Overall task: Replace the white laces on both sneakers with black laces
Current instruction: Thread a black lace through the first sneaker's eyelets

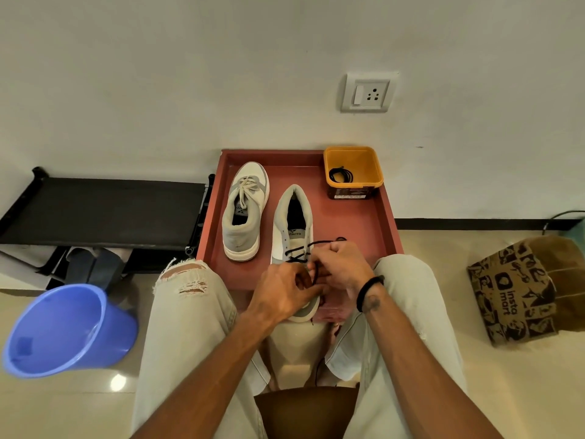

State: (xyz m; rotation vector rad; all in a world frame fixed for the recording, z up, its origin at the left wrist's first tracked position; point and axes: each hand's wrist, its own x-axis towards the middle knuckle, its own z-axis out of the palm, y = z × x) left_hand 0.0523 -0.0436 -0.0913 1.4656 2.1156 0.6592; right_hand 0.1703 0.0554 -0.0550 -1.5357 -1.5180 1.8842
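Pinching a black lace [311,245] between curled fingers, the right hand [340,264] is working over the near sneaker [292,223], whose toe is pointing toward six o'clock on the red tray [384,217]. The left hand [283,291] is sitting just beside it at eight o'clock, fingers curled in at the same lace over the eyelets, though its exact grip is hidden. The other sneaker [245,210], at eleven o'clock of the near one, is wearing white laces [245,188]. At one o'clock an orange tub [368,164] is holding a coiled black lace [340,175].
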